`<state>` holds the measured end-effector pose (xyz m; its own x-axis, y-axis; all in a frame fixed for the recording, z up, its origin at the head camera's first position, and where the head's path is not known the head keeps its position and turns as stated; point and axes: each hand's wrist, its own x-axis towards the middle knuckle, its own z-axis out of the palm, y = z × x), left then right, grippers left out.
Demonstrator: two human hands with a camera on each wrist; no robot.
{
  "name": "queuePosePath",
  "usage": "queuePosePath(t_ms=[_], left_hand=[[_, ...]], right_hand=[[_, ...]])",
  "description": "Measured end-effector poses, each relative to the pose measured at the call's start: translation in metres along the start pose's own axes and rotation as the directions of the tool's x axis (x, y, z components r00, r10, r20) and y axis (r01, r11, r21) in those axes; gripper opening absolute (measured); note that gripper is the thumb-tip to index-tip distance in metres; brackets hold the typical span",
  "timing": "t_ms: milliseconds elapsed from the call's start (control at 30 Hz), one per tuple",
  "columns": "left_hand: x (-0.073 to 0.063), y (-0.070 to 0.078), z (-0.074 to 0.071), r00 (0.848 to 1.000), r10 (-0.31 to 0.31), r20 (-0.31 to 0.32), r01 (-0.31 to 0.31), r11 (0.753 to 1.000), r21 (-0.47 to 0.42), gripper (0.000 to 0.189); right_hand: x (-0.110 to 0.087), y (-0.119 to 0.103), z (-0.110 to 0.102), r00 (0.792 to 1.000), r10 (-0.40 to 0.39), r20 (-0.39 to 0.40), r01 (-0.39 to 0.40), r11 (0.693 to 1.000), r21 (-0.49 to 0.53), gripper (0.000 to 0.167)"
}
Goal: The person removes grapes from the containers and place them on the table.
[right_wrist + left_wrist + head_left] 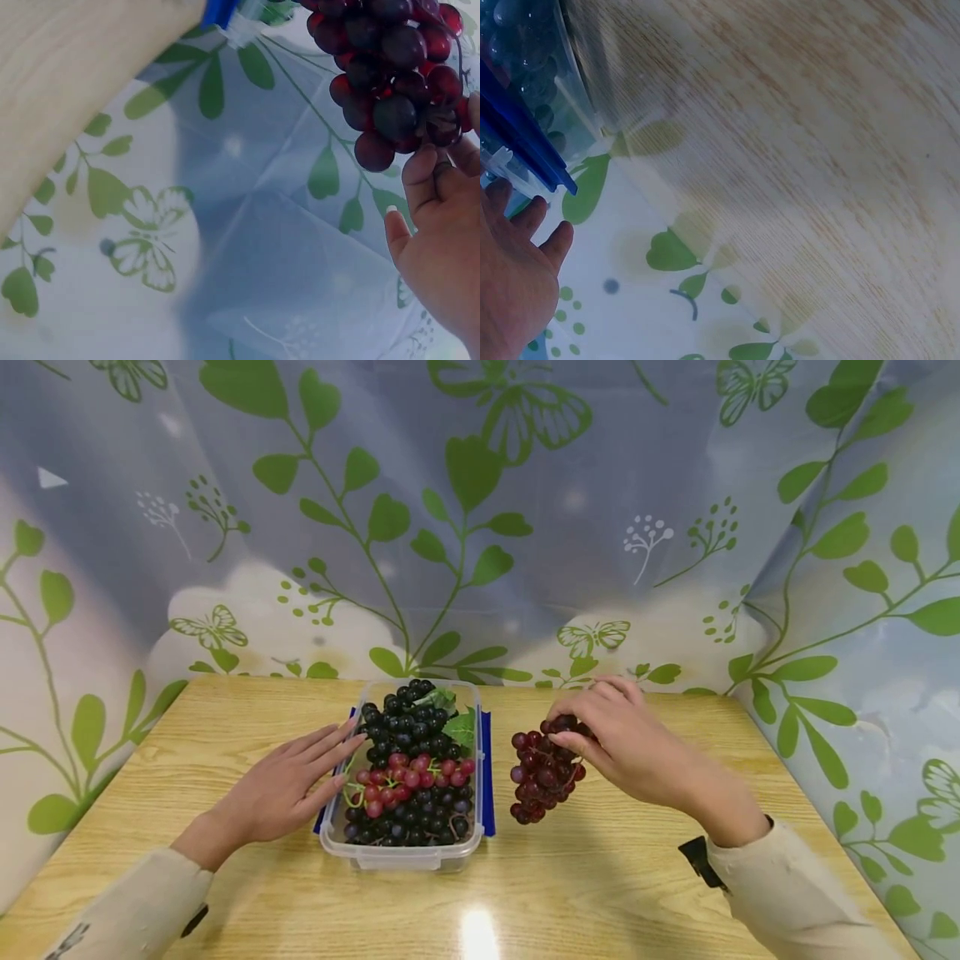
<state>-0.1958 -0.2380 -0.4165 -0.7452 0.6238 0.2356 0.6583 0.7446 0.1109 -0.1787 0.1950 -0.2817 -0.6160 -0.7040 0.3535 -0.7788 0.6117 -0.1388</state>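
Observation:
My right hand [618,739] pinches the top of a dark red grape bunch [542,781], which hangs to the right of a clear plastic container [401,853]. In the right wrist view the fingertips grip the bunch [397,75] at its stem end. Inside the container lie black grapes [408,727] with green leaves [459,727], a row of lighter red grapes [405,778] across the middle, and more black grapes [420,818] at the near end. My left hand [288,785] has its fingers extended, the fingertips at the container's left rim.
Blue flaps [487,777] stick out along both long sides of the container. The wooden table [247,893] ends at a printed curtain [525,568] with leaves and butterflies, which also rises on the left and right. Light glares on the near table surface.

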Motion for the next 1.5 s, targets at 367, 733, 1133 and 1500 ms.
queuePosePath(t_ms=[367, 733, 1133, 1500], left_hand=[[-0.001, 0.000, -0.001, 1.000, -0.005, 0.009, 0.005, 1.000, -0.008, 0.056], [-0.001, 0.001, 0.000, 1.000, -0.006, 0.007, 0.007, 1.000, -0.021, 0.055], [0.000, 0.001, 0.000, 1.000, 0.003, -0.010, -0.003, 1.000, -0.026, 0.055], [-0.001, 0.000, 0.004, 1.000, 0.005, -0.028, -0.005, 1.000, -0.019, 0.055]], right_hand=[[-0.002, 0.005, 0.031, 0.989, 0.041, 0.139, -0.053, 0.995, 0.084, 0.024], [0.012, 0.016, 0.050, 0.987, 0.049, 0.151, -0.063, 0.995, 0.084, 0.032], [0.020, 0.044, 0.074, 0.986, 0.091, 0.138, -0.103, 0.991, 0.084, 0.031], [0.024, 0.057, 0.105, 0.987, 0.112, 0.111, -0.123, 0.988, 0.098, 0.030]])
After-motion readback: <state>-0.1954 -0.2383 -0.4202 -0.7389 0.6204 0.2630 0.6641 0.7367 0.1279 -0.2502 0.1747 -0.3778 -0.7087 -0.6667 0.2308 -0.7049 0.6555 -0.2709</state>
